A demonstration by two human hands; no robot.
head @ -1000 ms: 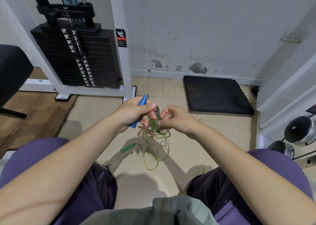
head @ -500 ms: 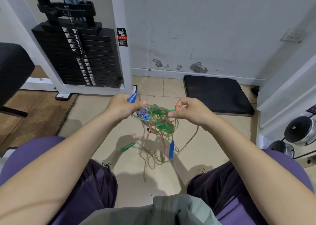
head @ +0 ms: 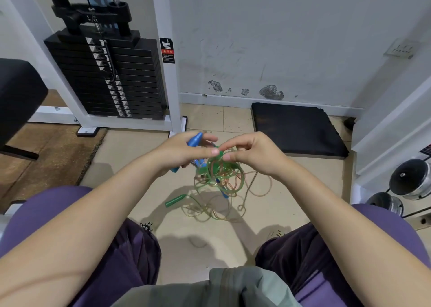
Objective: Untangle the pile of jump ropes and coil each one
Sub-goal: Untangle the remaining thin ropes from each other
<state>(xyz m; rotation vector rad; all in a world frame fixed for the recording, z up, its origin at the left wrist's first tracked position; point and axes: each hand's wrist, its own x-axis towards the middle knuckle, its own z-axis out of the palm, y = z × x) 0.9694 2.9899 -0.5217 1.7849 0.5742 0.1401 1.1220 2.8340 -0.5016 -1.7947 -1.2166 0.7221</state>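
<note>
Closing in again after spreading apart: left hand (head: pixel 184 151) gripping blue handle (head: pixel 194 140), right hand (head: pixel 250 154) apparently pinching tangled ropes (head: pixel 220 175), untangling continuing.

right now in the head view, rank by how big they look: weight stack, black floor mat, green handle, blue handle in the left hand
1. weight stack
2. black floor mat
3. blue handle and green handle: they look alike; the left hand hides part of the blue one.

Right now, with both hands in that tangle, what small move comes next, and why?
Probably draw the right hand sideways to open a loop: it pinches a green cord in the knot, while the left hand grips a blue handle. Nothing is coiled.
</note>
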